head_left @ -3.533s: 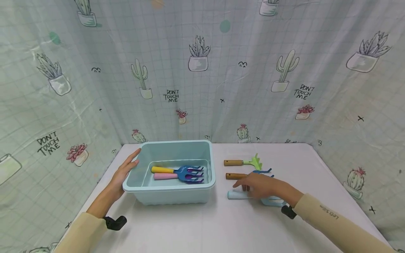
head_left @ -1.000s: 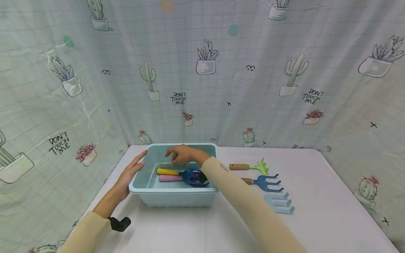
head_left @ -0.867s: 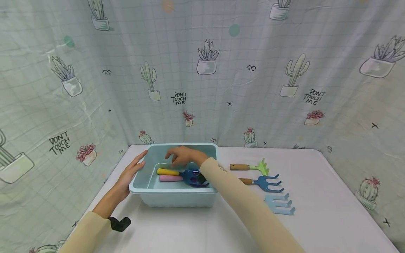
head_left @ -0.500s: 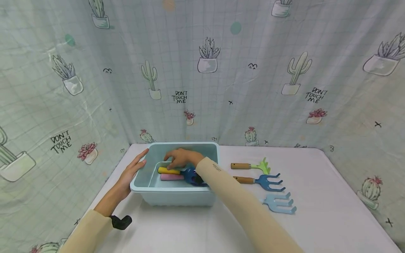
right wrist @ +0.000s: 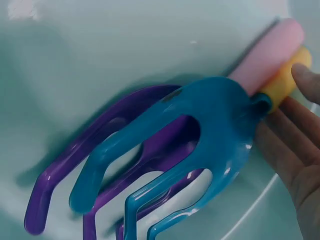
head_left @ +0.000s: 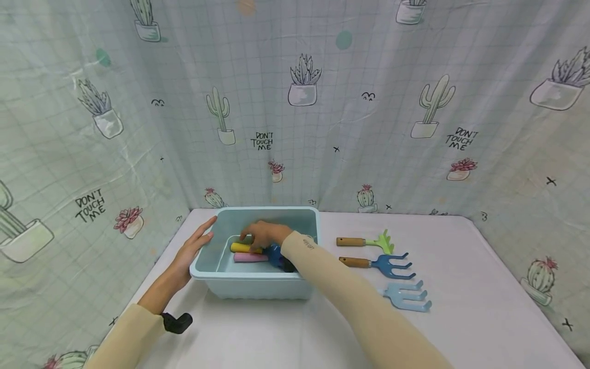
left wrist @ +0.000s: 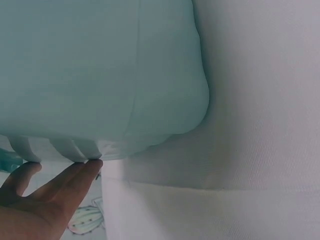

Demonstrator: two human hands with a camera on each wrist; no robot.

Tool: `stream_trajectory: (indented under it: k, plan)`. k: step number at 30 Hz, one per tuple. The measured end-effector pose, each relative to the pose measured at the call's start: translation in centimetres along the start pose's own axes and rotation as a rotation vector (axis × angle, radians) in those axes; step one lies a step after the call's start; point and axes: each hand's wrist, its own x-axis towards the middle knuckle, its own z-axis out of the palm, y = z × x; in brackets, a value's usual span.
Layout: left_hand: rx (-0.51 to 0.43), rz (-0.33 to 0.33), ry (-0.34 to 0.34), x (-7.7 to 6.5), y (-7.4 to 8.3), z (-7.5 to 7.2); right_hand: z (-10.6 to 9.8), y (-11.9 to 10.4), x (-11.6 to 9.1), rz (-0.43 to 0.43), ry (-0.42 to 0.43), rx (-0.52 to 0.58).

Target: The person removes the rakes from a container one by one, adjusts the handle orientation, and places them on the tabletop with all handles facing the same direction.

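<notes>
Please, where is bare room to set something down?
Free: the table between both sleeves, before the tub; also right of the green rake, blue rake and light-blue rake. Crowded: inside the tub, around right hand, yellow-handled rake and pink-handled rake.

Left arm [head_left: 124, 338]: beige sleeve [head_left: 138, 325], slanting forward and inward from the lower left.
Left wrist [head_left: 156, 297]: bare beyond the cuff, nearly in line with the forearm.
Left hand [head_left: 185, 253]: fingers [left wrist: 80, 185] straight and slightly spread, tips pointing forward.
Right arm [head_left: 355, 307]: also in beige, slanting leftward across the front of the body.
Right hand [head_left: 265, 234]: knuckles up, fingers bent downward, thumb [right wrist: 309, 84] set apart from them; whether they pinch is unclear.
</notes>
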Motion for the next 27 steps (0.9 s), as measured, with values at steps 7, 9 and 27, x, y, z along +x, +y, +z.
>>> stream_trajectory:
  k: [7, 9, 27]
  plan:
    - [-0.016, 0.009, -0.015, -0.2, -0.1, 0.1, 0.6, 0.1, 0.3, -0.024, -0.01, -0.079]
    - [-0.012, 0.006, -0.014, -0.2, -0.1, 0.1, 0.5, 0.1, 0.2, -0.029, -0.011, -0.082]
    - [-0.006, 0.014, -0.003, 0.1, 0.0, -0.1, -0.5, 0.4, -0.3, -0.024, -0.022, 0.02]
